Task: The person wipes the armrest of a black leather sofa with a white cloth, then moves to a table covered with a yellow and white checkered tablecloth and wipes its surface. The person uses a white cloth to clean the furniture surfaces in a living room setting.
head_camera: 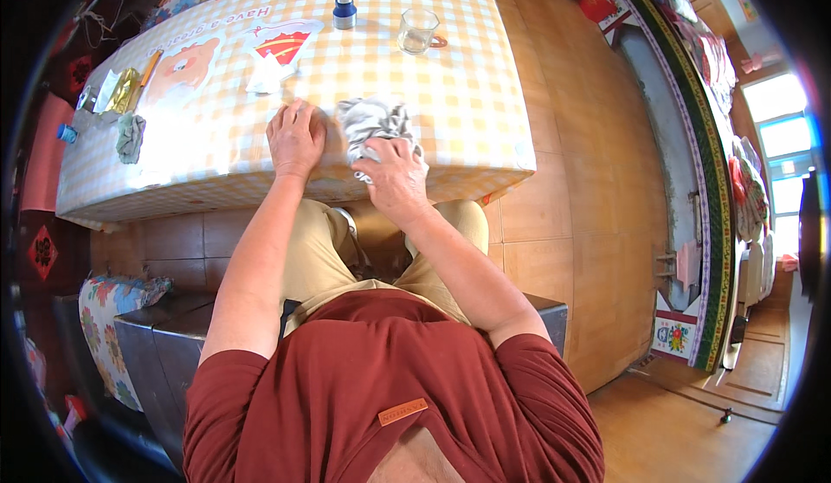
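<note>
My right hand (397, 174) is closed on the near end of a crumpled grey and white cloth (373, 119) at the near edge of the table. To its left, my left hand (297, 139) rests on the yellow and white checked tablecloth (467, 106), holding nothing, its fingers slightly apart. A crumpled white tissue (264, 77) lies just beyond the left fingertips. Farther back stands a clear glass mug (417, 34), its handle to the right. A metal and blue cylindrical object (345, 12) stands left of the mug.
At the table's left end are a gold packet (123, 90), an orange stick-like object (150, 71), a grey-green cloth (130, 137) and a blue-capped item (67, 134). A dark bench (175, 346) is close to my body. Wooden-look flooring (597, 158) lies to the right.
</note>
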Action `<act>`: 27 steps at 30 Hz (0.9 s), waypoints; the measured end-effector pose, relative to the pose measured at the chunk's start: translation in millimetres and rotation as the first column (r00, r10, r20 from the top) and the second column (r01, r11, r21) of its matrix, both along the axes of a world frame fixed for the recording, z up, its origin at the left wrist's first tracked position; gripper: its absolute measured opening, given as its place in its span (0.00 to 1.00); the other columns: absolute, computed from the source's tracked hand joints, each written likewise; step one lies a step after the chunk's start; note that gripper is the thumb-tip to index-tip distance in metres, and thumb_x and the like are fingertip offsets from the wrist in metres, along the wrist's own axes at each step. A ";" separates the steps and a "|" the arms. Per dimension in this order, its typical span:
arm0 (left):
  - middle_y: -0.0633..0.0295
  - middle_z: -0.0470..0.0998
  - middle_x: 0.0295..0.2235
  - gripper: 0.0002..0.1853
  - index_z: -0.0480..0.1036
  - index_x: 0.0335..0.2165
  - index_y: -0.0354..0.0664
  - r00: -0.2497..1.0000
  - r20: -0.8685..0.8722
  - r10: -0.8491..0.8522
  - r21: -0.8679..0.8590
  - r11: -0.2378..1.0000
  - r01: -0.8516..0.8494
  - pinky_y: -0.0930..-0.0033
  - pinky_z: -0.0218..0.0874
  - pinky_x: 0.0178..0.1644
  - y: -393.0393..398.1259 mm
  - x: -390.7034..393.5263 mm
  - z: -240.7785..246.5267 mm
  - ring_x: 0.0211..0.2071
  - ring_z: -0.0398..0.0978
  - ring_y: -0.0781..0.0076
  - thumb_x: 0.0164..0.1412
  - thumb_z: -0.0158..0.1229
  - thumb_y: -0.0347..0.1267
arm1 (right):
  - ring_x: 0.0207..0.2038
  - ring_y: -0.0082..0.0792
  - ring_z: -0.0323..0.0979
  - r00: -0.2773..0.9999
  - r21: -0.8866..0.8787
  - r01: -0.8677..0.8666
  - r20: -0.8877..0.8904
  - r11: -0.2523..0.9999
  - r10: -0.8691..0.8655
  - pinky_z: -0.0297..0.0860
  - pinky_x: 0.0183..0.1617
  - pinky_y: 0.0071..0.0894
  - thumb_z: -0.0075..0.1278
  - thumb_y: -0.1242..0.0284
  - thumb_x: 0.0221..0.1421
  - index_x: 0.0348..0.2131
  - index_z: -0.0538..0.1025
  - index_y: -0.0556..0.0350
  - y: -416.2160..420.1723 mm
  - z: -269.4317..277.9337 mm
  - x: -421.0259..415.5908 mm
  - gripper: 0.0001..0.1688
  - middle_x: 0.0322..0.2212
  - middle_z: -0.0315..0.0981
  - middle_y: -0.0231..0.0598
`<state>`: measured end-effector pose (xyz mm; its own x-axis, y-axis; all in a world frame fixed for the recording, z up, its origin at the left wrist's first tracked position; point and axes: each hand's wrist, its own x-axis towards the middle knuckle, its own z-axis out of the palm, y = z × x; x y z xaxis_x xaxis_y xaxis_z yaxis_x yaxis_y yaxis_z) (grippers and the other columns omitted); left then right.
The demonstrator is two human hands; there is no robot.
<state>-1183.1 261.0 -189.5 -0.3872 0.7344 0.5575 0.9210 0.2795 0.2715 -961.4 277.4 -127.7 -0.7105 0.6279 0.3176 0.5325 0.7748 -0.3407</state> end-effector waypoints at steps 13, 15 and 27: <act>0.58 0.71 0.51 0.16 0.76 0.41 0.48 1.000 0.016 0.020 0.007 1.000 -0.020 0.50 0.52 0.60 -1.4 7.4 4.0 0.55 0.64 0.50 0.53 0.60 0.40 | 0.49 0.48 0.66 0.867 0.043 0.499 -0.035 0.866 -0.498 0.69 0.48 0.46 0.52 0.82 0.42 0.36 0.80 0.38 128.0 0.5 111.5 0.21 0.48 0.68 0.38; 0.58 0.71 0.51 0.16 0.76 0.41 0.47 1.000 0.016 0.019 -0.008 1.000 -0.019 0.50 0.52 0.60 -2.4 6.6 6.5 0.55 0.64 0.50 0.54 0.59 0.39 | 0.49 0.48 0.66 0.954 -0.066 0.264 -0.132 0.962 -0.271 0.68 0.48 0.45 0.49 0.85 0.39 0.32 0.81 0.45 81.5 -15.2 46.3 0.20 0.44 0.71 0.39; 0.57 0.72 0.49 0.14 0.76 0.39 0.45 1.000 0.028 -0.014 0.061 0.998 0.012 0.50 0.53 0.59 2.8 14.8 8.8 0.53 0.65 0.51 0.53 0.60 0.37 | 0.56 0.42 0.62 0.899 0.032 0.422 0.118 0.906 -0.423 0.67 0.56 0.37 0.54 0.81 0.44 0.40 0.81 0.37 154.6 -7.0 113.0 0.23 0.54 0.65 0.34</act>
<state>-1168.3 263.7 -180.7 -0.3942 0.7044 0.5903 0.9161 0.2497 0.3138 -848.5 431.9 -134.7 -0.4117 0.8759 0.2516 0.8463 0.4699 -0.2511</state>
